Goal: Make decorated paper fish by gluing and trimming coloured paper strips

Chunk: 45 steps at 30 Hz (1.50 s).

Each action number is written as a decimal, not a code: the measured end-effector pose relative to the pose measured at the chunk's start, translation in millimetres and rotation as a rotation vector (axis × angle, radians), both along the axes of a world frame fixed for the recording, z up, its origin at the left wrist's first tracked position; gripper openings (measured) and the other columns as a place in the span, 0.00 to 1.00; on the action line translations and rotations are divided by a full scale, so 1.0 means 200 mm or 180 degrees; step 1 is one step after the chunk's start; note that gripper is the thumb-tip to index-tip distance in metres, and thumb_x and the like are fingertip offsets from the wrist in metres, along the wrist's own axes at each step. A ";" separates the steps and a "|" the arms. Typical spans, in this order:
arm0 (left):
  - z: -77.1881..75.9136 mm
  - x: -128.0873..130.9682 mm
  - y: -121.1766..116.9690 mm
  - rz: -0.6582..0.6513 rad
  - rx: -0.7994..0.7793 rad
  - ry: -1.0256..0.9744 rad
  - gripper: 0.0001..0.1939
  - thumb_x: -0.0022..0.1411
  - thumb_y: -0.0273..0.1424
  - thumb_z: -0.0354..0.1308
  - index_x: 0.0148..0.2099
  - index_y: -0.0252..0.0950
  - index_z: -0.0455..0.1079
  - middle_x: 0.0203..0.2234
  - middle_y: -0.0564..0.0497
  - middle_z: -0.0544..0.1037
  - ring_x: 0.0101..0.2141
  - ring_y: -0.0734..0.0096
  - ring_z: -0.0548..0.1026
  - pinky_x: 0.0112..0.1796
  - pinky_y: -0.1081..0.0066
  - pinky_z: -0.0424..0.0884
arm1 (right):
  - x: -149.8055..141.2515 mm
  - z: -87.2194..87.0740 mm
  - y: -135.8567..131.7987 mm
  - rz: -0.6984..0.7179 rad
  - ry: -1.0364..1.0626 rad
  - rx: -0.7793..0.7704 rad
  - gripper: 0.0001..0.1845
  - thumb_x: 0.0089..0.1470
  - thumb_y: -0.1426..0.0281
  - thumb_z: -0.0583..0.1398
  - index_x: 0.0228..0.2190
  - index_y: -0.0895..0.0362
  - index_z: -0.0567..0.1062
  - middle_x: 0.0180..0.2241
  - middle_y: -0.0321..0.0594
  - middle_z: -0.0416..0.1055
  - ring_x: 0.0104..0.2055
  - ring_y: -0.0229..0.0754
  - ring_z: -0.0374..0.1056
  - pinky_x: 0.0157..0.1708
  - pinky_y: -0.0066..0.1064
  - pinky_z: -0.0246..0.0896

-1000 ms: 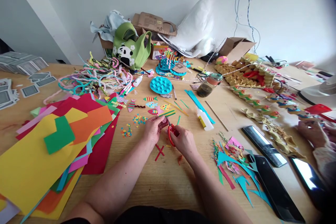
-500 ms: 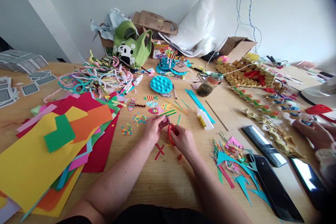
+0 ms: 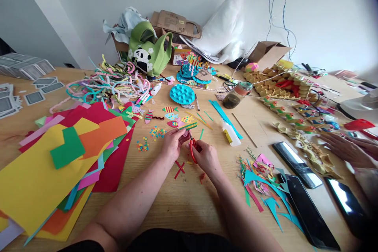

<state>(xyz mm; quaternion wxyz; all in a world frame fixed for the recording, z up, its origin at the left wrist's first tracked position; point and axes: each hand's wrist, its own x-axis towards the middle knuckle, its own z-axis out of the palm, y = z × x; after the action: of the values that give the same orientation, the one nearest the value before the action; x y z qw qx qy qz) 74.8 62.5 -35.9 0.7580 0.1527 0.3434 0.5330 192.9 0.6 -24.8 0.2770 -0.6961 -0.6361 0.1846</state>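
Note:
My left hand [image 3: 173,143] pinches a small paper piece with green and yellow stripes [image 3: 189,126] between thumb and fingertips. My right hand [image 3: 206,156] is closed around the red handles of a pair of scissors [image 3: 193,149]. The scissor blades point up and meet the area just under the striped paper; whether they touch it I cannot tell. Below my hands, two crossed red paper strips [image 3: 179,169] lie on the table. Beyond my fingers are several decorated paper fish [image 3: 171,116]. Small coloured paper dots [image 3: 143,145] lie to the left.
Coloured paper sheets [image 3: 35,181] are heaped at left, paper scraps [image 3: 262,181] at right beside phones [image 3: 310,208]. A glue bottle [image 3: 230,134], a jar of dark liquid [image 3: 233,98] and a blue scalloped disc [image 3: 182,94] stand farther back. Another person's hand [image 3: 345,147] rests at the right.
My hands stay almost in place with the striped paper and scissors. At the right, the other person's hand has moved left and flattened out over the table. The view has shifted slightly.

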 end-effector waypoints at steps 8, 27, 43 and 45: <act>0.00 0.01 0.00 0.0019 0.0025 0.0024 0.11 0.40 0.27 0.69 0.30 0.31 0.74 0.26 0.46 0.79 0.28 0.68 0.77 0.35 0.67 0.71 | 0.00 0.00 0.00 -0.0035 -0.0044 -0.0005 0.22 0.54 0.52 0.55 0.20 0.56 0.67 0.18 0.34 0.64 0.20 0.34 0.55 0.22 0.25 0.46; 0.01 0.02 -0.01 0.0074 -0.0020 0.0051 0.12 0.39 0.27 0.69 0.29 0.30 0.74 0.25 0.47 0.79 0.26 0.69 0.76 0.34 0.67 0.71 | 0.00 -0.02 0.01 -0.0082 0.0297 -0.0178 0.25 0.52 0.49 0.55 0.20 0.58 0.71 0.16 0.33 0.61 0.19 0.33 0.53 0.20 0.25 0.45; 0.00 0.03 -0.01 0.0144 -0.0079 0.0009 0.11 0.40 0.26 0.68 0.30 0.29 0.74 0.25 0.46 0.79 0.27 0.69 0.77 0.33 0.69 0.71 | 0.00 0.00 0.02 0.0018 0.0751 -0.0410 0.27 0.50 0.48 0.55 0.18 0.59 0.68 0.16 0.31 0.54 0.20 0.32 0.48 0.19 0.25 0.43; -0.01 0.03 -0.01 0.0146 -0.0068 0.0011 0.11 0.40 0.27 0.68 0.30 0.29 0.74 0.25 0.46 0.79 0.27 0.68 0.77 0.33 0.69 0.71 | 0.00 0.01 0.02 0.0040 0.0846 -0.0466 0.27 0.50 0.48 0.55 0.18 0.59 0.67 0.16 0.31 0.53 0.21 0.32 0.48 0.20 0.25 0.42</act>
<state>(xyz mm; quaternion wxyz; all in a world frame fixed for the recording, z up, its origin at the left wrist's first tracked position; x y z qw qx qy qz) 81.5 59.7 -36.9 0.7466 0.1376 0.3537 0.5464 192.3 4.6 -23.0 0.3060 -0.6799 -0.5830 0.3227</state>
